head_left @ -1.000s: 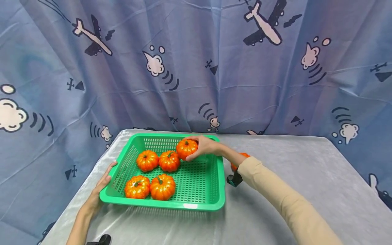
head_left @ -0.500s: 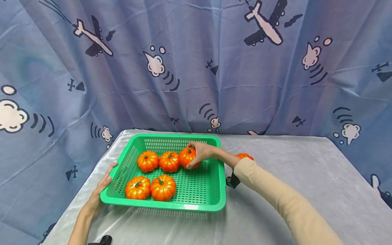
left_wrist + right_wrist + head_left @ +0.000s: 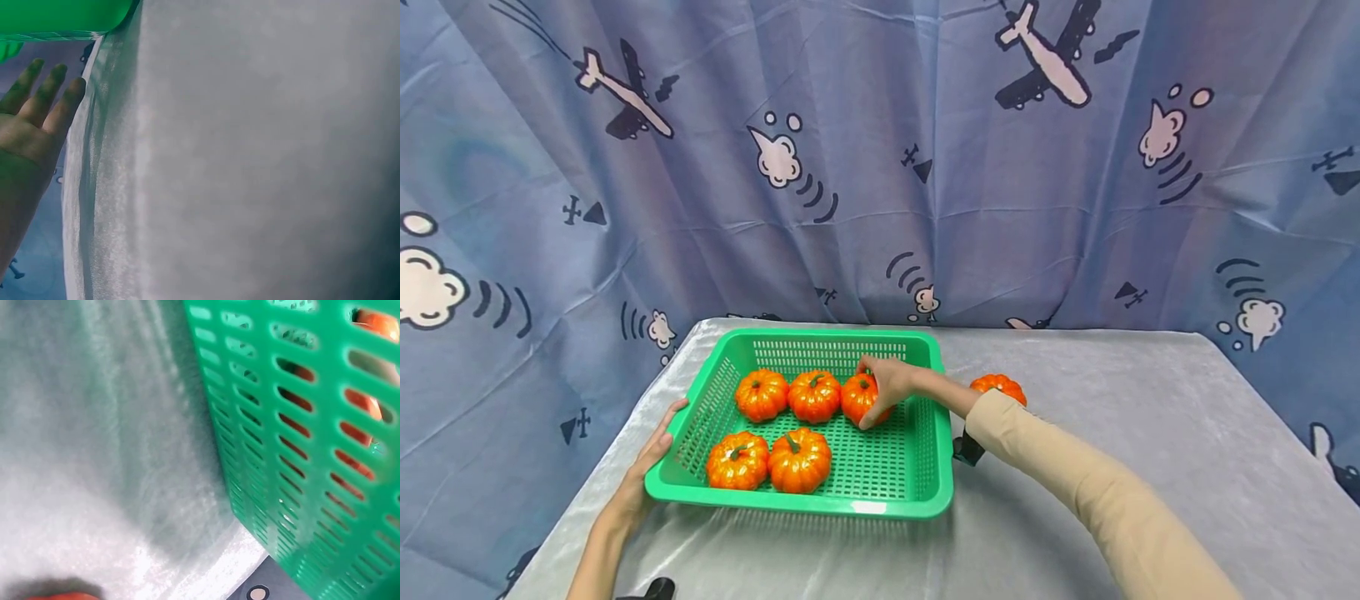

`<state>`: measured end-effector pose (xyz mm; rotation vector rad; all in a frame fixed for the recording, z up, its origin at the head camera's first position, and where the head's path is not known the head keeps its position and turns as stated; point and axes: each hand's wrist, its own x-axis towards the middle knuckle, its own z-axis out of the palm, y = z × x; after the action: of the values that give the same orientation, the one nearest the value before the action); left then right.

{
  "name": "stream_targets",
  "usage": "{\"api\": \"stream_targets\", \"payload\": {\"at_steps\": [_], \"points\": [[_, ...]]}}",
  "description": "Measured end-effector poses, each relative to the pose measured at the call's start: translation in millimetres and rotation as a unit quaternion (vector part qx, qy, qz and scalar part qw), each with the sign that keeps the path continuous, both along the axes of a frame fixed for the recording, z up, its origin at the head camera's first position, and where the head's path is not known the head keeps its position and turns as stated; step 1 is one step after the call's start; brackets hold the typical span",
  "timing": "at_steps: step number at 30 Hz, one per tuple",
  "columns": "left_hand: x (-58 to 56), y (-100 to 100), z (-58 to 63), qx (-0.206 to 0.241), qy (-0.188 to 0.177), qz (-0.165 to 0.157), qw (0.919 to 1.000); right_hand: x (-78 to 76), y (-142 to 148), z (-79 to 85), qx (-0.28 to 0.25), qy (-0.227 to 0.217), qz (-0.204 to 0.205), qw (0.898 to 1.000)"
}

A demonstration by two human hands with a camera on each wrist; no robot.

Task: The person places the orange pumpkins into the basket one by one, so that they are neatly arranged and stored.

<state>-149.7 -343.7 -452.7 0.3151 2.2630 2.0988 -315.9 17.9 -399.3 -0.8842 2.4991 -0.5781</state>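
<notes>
Inside a green plastic basket (image 3: pixel 797 505), my right hand (image 3: pixel 892 385) holds a small shiny orange pumpkin (image 3: pixel 856 402), thumb on the near side and fingers round the far side. That pumpkin sits low, at the right end of a back row with two more pumpkins (image 3: pixel 762 395). Two others (image 3: pixel 799 460) lie in front, toward the left. My left hand (image 3: pixel 643 462) is at the basket's left side, its fingers extended along the rim; the left wrist view shows the straight fingers (image 3: pixel 47 94) below the green wall. The basket's slotted wall (image 3: pixel 294 437) screens my right hand in the right wrist view.
Another orange pumpkin (image 3: pixel 998 387) lies on the silver-grey cloth (image 3: pixel 1135 400) right of the basket, partly behind my right forearm. A blue curtain (image 3: pixel 865 167) printed with planes hangs behind the table.
My right hand has lowered the pumpkin and shifted it slightly right, down beside the back row. The pumpkin outside the basket shows more as the forearm drops. My left hand stays put.
</notes>
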Motion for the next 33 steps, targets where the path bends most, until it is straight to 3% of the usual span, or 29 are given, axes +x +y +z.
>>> {"api": "stream_targets", "payload": {"at_steps": [9,18,27,33], "points": [[0.4,0,2.3,0.001,0.004,-0.007,1.0,5.6,-2,3.0,0.029,0.016,-0.014,0.999],[0.9,2,-0.9,0.001,0.004,0.005,1.0,10.0,-2,4.5,0.064,0.067,-0.015,0.996],[0.4,1,-2.2,0.017,0.014,-0.018,0.9996,17.1,3,9.5,0.04,0.092,-0.011,0.995],[0.4,2,-0.6,0.017,0.013,-0.021,0.9995,18.4,17,30.2,0.019,0.123,0.012,0.992]]}}
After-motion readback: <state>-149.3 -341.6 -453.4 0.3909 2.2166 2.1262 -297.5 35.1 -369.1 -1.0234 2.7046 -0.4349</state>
